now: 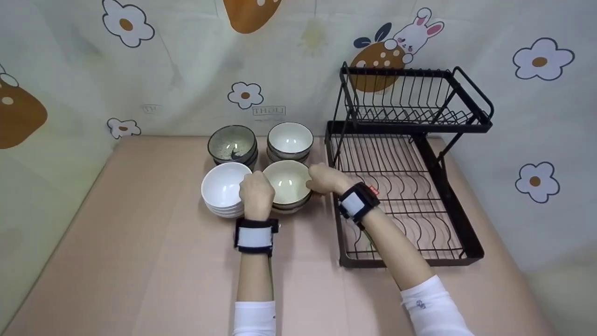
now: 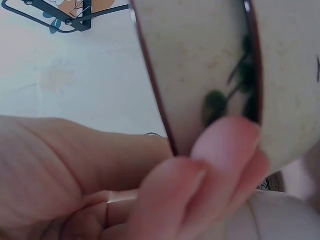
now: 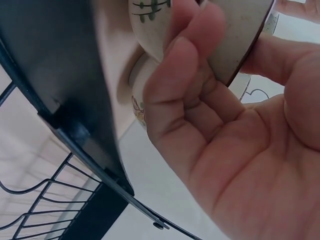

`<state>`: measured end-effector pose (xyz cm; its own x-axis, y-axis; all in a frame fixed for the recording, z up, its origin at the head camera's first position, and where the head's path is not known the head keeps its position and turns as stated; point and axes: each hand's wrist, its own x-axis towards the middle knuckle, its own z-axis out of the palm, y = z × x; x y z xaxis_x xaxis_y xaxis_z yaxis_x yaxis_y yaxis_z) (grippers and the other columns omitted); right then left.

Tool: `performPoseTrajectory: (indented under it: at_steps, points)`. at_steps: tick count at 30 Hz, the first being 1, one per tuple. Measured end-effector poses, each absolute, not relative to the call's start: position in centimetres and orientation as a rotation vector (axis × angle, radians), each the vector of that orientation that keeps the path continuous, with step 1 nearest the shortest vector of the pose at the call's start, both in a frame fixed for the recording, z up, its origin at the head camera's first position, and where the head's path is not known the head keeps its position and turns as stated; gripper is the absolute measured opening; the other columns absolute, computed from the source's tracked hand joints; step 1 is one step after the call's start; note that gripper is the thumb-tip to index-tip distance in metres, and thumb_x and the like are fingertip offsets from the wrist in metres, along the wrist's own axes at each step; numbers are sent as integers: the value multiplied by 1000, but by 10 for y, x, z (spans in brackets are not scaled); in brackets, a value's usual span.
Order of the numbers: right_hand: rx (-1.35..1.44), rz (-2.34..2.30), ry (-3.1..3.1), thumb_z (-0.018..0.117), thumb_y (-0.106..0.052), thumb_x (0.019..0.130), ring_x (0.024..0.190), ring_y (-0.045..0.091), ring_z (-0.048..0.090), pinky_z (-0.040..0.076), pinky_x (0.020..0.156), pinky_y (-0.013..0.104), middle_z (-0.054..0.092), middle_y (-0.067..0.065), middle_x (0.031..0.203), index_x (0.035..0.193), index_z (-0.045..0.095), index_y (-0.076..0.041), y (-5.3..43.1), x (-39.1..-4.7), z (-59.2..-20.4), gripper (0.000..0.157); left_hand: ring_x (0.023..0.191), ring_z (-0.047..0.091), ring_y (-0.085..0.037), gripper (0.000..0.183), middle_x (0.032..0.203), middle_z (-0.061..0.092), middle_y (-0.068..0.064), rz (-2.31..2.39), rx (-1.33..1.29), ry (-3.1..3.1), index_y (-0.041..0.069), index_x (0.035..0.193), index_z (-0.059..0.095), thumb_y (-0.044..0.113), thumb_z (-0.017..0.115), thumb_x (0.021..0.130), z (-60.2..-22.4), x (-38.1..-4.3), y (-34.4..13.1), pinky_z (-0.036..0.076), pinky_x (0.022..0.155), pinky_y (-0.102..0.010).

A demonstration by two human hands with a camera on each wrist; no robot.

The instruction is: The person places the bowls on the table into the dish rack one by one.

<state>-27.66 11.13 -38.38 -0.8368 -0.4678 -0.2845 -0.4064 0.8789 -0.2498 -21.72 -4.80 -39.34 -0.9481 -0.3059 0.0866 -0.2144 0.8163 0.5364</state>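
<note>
A cream bowl (image 1: 288,181) with a thin dark rim sits on top of a short stack at the front right of the bowl group. My left hand (image 1: 257,192) grips its left side; in the left wrist view, fingertips (image 2: 227,142) press the outer wall, where dark green leaves are painted. On the opposite side my right hand (image 1: 325,179) holds the bowl, thumb at the rim and fingers (image 3: 172,75) curled beneath against the wall. Just left of the left hand stands a stack of white bowls (image 1: 224,184).
Behind are grey-green bowls (image 1: 232,142) and white bowls (image 1: 290,136) with dark rims, both stacked. A black two-tier dish rack (image 1: 473,233) stands to the right, its left edge close to the right hand. A printed cloth (image 1: 186,70) hangs behind the table (image 1: 140,224).
</note>
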Motion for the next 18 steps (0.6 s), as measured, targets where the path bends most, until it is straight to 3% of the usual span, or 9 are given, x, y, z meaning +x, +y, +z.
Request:
performPoseTrajectory:
  at_steps: [4,8,18]
  points:
    - [-656,-279,2705,50,-11,88,53,13,53,41,50,20,58,3,62,76,61,-3,112,-277,-385,18,91,66,-45,26,97,67,-32,-810,395,-2836,-11,96,68,-2,46,85,-393,-218,-49,56,74,-52]
    - [-655,-304,2712,50,-10,87,50,12,51,40,48,20,57,4,63,72,58,-5,112,-276,-384,18,89,66,-45,24,95,66,-32,-803,373,-2826,-12,94,67,-3,47,85,-392,-216,-50,56,73,-52]
    - [-647,-394,2732,49,-9,86,45,9,49,37,42,18,65,8,64,76,64,-1,117,-275,-381,20,88,65,-47,24,93,66,-33,-848,336,-2775,-13,92,66,-4,46,84,-386,-212,-49,55,73,-53]
